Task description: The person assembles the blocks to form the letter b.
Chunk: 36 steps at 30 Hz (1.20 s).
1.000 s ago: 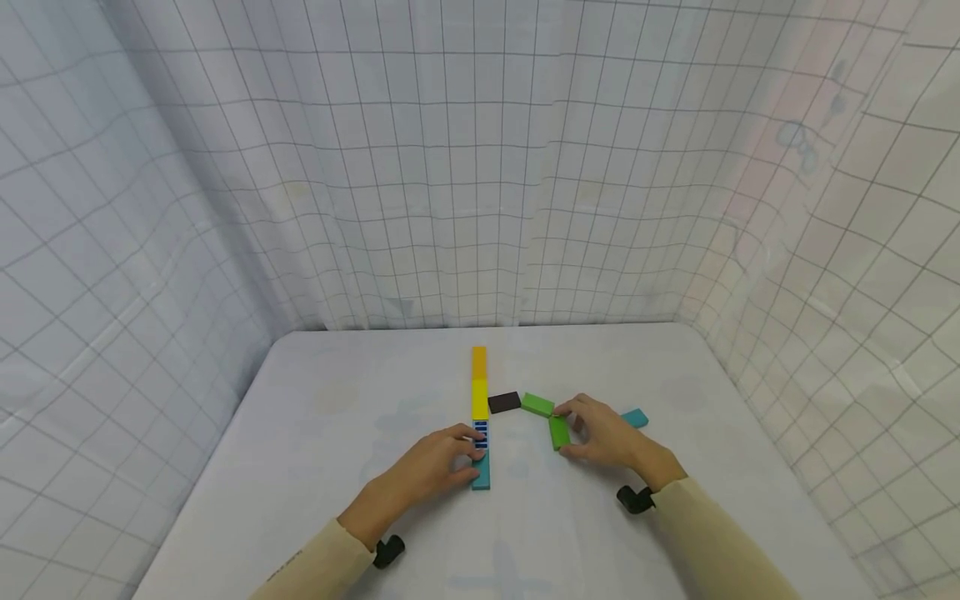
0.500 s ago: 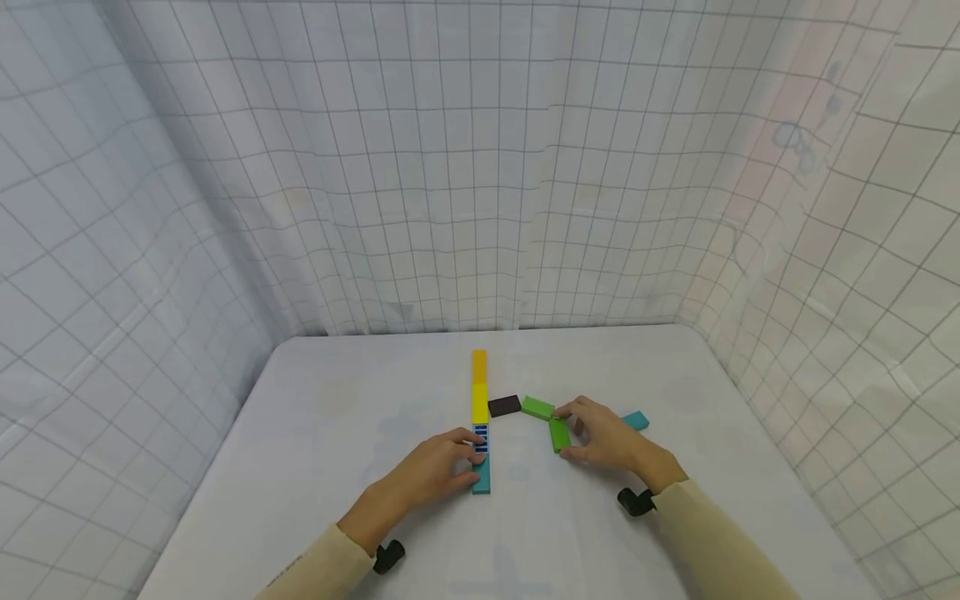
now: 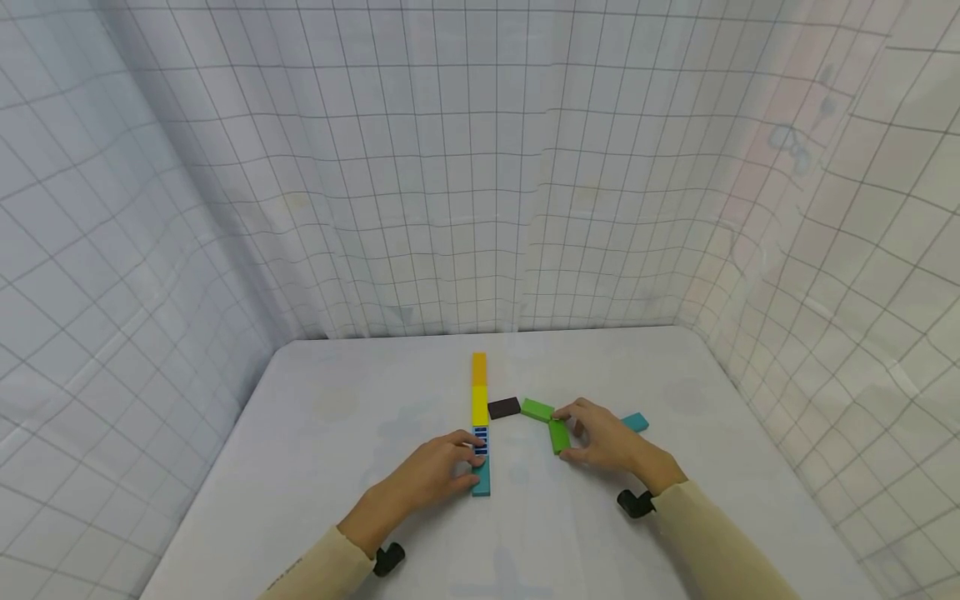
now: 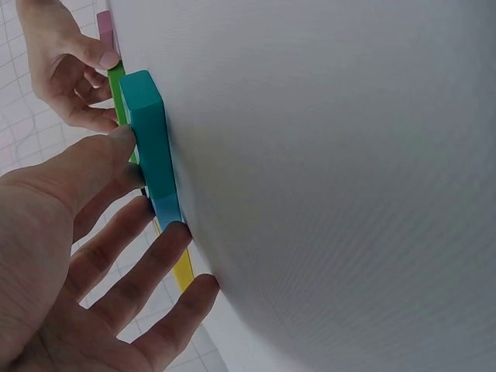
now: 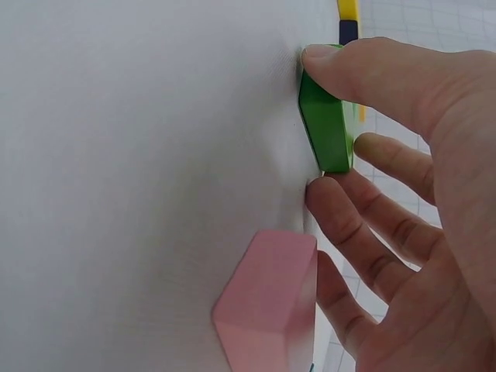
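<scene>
A column of flat blocks lies in the head view: an orange block point(image 3: 479, 368), a yellow block point(image 3: 480, 406), a blue-and-white striped block point(image 3: 482, 442) and a teal block point(image 3: 482, 478). My left hand point(image 3: 431, 472) rests its thumb and fingertips on the teal and striped blocks from the left side. In the left wrist view, the fingers spread along the teal block point(image 4: 151, 143), without wrapping round it. Thumb and index finger of my right hand point(image 3: 604, 437) pinch a green block point(image 3: 559, 437) at its two ends. That block point(image 5: 324, 116) lies flat on the table.
Between the yellow block and the held block lie a dark block point(image 3: 504, 407) and another green block point(image 3: 537, 410). Another teal block point(image 3: 636, 422) lies behind the right hand. A pink block point(image 5: 271, 302) is close to the right hand's lower fingers. Gridded white curtains point(image 3: 480, 183) surround the table.
The head view has tilted slightly, so the table appears a little lower. Both hands and the blocks keep their places.
</scene>
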Available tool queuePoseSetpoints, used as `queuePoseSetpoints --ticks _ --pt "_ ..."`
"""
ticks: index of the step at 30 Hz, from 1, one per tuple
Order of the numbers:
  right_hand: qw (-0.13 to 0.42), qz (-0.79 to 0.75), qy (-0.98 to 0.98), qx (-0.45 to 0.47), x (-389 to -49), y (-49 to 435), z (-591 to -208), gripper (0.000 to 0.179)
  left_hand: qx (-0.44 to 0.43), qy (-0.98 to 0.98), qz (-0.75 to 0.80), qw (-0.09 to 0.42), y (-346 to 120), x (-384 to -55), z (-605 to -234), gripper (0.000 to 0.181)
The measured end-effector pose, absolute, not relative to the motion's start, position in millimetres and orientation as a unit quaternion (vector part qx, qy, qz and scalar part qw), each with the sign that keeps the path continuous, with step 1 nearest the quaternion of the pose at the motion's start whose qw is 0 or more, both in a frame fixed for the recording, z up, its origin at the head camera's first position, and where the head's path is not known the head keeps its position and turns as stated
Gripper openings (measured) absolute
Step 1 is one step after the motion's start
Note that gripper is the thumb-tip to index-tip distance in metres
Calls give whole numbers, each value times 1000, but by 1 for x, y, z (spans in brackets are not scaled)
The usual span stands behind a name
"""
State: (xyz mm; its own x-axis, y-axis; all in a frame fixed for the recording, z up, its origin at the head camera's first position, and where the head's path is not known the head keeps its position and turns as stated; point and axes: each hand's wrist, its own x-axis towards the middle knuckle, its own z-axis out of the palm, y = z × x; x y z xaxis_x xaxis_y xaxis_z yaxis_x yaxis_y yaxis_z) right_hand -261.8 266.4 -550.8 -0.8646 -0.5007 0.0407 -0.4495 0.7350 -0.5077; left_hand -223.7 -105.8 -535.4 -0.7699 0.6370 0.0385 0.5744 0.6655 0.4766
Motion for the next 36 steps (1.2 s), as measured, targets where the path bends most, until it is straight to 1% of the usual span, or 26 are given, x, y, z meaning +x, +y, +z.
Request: queuePoseSetpoints --ticks 10,22,30,36 --pt "57 -259 933 -243 -261 266 -549 65 346 909 227 49 -107 -224 -535 32" --pt "56 -252 937 -236 -254 265 -548 69 340 909 235 60 -108 -223 -533 33" --pt "42 -250 936 -246 -246 268 -541 72 338 909 236 60 -107 -222 -534 33" --pt "24 -250 935 -249 -240 275 -535 71 335 909 236 70 -108 -222 -532 34"
